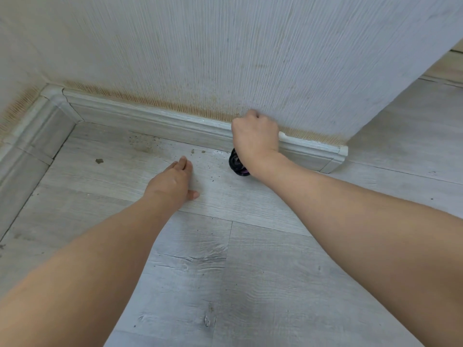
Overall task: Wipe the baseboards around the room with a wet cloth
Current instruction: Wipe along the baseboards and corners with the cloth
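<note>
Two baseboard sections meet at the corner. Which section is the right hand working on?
The baseboard along the far wall, running right from the corner. The right hand is on it near its right end; the left-wall baseboard is untouched.

Soft even daylight, faint shadows, sharp focus (slight blur at edges), wide-angle bending, no glare

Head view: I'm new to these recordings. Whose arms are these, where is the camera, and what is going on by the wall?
There is no machine here. A person wears a camera on the head, looking down at their own bare arms. The left hand lies flat on the grey plank floor. The right hand is curled against the baseboard, with something dark showing beneath it, too hidden to identify. Crumbs of dirt lie on the floor near the corner, and the wall is stained brown just above the baseboard.
</note>
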Available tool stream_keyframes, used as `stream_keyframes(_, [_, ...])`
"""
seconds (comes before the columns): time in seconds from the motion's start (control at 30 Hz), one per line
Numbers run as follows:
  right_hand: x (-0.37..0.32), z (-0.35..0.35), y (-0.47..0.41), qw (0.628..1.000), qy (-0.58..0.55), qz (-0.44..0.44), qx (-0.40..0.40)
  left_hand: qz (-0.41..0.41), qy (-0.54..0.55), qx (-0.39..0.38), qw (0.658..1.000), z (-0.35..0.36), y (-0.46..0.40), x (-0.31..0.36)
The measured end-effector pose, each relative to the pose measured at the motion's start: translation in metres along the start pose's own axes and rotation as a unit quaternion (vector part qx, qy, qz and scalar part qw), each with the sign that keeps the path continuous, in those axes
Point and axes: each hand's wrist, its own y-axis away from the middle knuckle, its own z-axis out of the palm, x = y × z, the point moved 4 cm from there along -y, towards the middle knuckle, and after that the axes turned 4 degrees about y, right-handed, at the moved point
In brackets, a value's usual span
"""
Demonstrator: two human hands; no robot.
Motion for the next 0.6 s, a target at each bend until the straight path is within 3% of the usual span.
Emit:
stream_keyframes(0.13, [0.015,0.004,0.01,0.999,0.026,-0.021,-0.009,-0.006,-0.002,-0.004,1.0,-0.001,0.001,0.002])
stream_keyframes(0.43, [0.062,0.008,0.023,0.994,0.016,0.095,-0.043,-0.004,-0.001,-0.009,1.0,-0.001,0.001,0.0])
stream_keyframes(0.6, [0.015,-0.001,0.007,1.0,0.004,0.015,-0.018,-0.003,-0.008,-0.009,1.0,-0.002,0.001,0.002])
